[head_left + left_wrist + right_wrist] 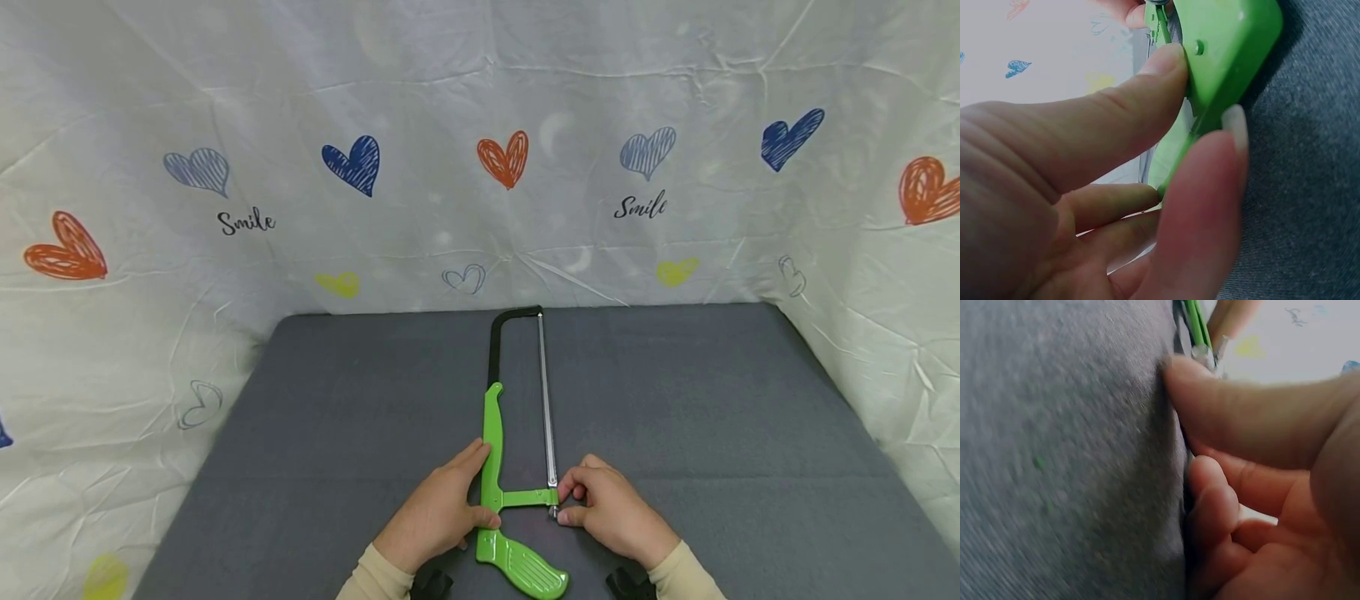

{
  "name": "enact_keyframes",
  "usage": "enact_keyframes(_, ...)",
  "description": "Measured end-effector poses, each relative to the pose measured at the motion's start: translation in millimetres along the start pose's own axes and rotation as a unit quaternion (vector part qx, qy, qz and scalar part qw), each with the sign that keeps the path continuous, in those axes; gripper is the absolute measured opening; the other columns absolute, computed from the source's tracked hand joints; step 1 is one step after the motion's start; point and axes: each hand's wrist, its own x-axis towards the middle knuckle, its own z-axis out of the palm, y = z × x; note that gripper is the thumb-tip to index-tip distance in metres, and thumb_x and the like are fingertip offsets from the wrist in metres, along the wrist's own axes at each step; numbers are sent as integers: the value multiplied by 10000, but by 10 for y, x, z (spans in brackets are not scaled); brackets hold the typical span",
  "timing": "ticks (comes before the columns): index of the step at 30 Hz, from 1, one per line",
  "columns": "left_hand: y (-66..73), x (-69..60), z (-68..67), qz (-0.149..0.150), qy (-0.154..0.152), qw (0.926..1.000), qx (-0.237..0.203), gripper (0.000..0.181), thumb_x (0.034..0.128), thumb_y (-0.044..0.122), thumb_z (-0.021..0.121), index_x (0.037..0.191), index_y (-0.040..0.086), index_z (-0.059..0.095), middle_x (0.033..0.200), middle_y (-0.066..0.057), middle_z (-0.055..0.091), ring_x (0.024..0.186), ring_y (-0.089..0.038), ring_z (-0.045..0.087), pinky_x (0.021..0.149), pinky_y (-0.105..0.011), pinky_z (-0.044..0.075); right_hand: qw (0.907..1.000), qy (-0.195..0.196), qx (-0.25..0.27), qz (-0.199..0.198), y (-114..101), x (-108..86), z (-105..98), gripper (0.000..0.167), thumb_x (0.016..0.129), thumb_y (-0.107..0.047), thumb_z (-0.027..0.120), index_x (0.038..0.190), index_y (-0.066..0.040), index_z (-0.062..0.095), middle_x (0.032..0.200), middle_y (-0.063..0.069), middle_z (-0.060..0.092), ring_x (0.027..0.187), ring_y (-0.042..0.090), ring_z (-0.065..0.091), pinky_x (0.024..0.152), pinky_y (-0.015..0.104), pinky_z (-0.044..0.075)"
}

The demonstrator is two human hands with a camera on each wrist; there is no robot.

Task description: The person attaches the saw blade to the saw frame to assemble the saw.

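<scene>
A hacksaw (pixel 492 417) lies on the grey table, its black bow pointing away and its green grip (pixel 528 568) toward me. The silver blade (pixel 547 400) runs along its right side. My left hand (pixel 442 504) holds the green frame just above the grip, thumb across it and fingers on the far left side. At the blade's near end, by a small metal nut (pixel 553 512), the thumb and curled forefinger of my right hand (pixel 611 508) pinch the frame's corner. The right wrist view shows that thumb beside the metal end (pixel 1200 353); the exact contact is partly hidden.
The grey cloth-covered table (pixel 675 400) extends on both sides of the saw. A white sheet (pixel 420 217) printed with hearts and "Smile" hangs behind and at the sides. Dark objects (pixel 432 583) show below each wrist.
</scene>
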Motion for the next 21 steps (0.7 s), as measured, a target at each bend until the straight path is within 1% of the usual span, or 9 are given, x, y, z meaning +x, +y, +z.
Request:
enact_keyframes(4,-6,1,-1,23,-5,10000,14,1004,861,139,921,1682,12,356,1771,-261,261,549,-211,610,502,-351,560,9998,-181,-5,-54,18,7,-36,322,722,-153,994,890,-195,722,874,-21,505,743,42,450,665,215,408)
enact_keyframes(6,-8,-1,-2,34,-8,10000,33,1006,862,144,921,1682,12,355,1771,-259,263,544,-210,610,501,-348,561,9997,-244,-10,-58,18,7,-49,331,707,-197,1001,884,-203,721,877,-21,514,743,38,462,666,208,418)
enact_keyframes(9,-10,-2,-1,40,-16,10000,53,1006,864,149,921,1683,13,353,1772,-255,264,534,-212,612,502,-347,562,9996,-271,29,59,5,10,-45,322,750,-339,989,870,-214,717,874,-16,513,718,35,461,650,205,425)
enact_keyframes(11,-13,-1,-1,28,-21,10000,71,1008,863,148,921,1685,15,351,1773,-252,262,535,-213,615,504,-348,564,9997,-180,37,177,-16,13,-30,348,787,-453,965,840,-224,709,860,-18,515,696,31,456,630,205,426)
enact_keyframes(13,-16,1,-1,21,-32,10000,66,1011,862,142,921,1685,11,349,1773,-256,259,539,-212,617,505,-350,565,9996,-63,64,284,-39,19,-8,370,815,-511,938,807,-228,700,839,-13,507,672,38,445,606,210,417)
enact_keyframes(16,-19,3,-4,5,-42,10000,54,1012,863,140,920,1685,11,346,1773,-259,256,543,-212,618,507,-352,566,9993,115,71,342,-69,26,19,369,834,-496,928,751,-233,682,811,-13,501,654,48,435,583,215,403)
enact_keyframes(21,-17,5,-17,-53,-66,10000,14,1015,866,149,920,1692,28,342,1781,-241,248,581,-207,620,513,-354,568,9990,123,109,404,-85,32,30,341,847,-427,927,727,-229,678,809,-6,486,649,69,422,569,227,389)
